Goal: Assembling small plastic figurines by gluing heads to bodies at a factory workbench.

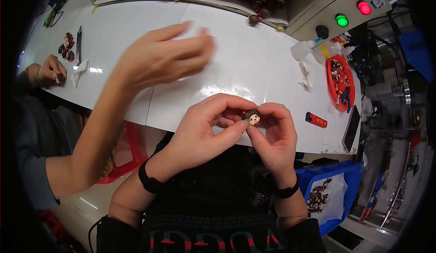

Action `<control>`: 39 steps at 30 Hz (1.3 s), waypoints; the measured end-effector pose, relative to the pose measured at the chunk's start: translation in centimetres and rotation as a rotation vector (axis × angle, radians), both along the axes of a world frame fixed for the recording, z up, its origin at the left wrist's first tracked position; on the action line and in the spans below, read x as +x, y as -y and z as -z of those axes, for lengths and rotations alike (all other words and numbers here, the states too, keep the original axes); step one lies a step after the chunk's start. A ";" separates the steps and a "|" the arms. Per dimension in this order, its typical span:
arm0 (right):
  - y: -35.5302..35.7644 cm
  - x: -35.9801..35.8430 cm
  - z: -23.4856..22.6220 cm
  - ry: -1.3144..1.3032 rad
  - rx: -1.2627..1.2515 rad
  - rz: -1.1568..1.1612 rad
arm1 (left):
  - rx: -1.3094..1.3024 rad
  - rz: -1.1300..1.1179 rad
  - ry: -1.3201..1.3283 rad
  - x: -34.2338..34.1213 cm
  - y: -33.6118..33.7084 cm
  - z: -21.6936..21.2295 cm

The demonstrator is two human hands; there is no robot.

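One piece mid-handling, looks like: left grip (213, 121) pinched on small doll head (253, 118), right grip (274, 132) pinched opposite, more figure pieces (319, 197) in blue bin (353, 178) below-right and red basket (330, 78) farther right, done or pending can't tell.

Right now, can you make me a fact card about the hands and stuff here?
Left hand: pinching a small brown-haired doll head
Right hand: pinching the same doll head
Co-worker's blurred hand: over the white table
Table's right side: red tray of small pieces, red lighter, dark phone
Lights: green light, red light
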State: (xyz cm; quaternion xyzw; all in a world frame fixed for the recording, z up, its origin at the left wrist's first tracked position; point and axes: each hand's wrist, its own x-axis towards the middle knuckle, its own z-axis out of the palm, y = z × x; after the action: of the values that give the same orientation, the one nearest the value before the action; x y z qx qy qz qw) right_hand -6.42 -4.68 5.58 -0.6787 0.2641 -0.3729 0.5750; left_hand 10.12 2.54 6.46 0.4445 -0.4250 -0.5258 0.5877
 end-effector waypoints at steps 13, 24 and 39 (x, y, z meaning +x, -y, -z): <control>0.2 -1.1 -0.3 -0.005 -0.002 -0.088 | 0.081 0.017 -0.115 -0.3 -0.3 0.0; 0.2 -1.1 0.5 0.125 0.047 -0.117 | 0.058 -0.003 -0.087 -0.5 -0.2 0.1; 0.2 -1.1 0.2 0.120 0.008 -0.139 | 0.036 -0.016 -0.050 -0.8 -0.2 0.0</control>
State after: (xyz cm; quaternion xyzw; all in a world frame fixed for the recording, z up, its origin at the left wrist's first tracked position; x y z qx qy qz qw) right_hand -7.55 -4.93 5.34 -0.6693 0.1831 -0.3711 0.6171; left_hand 9.35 2.71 6.43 0.4452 -0.3970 -0.5397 0.5941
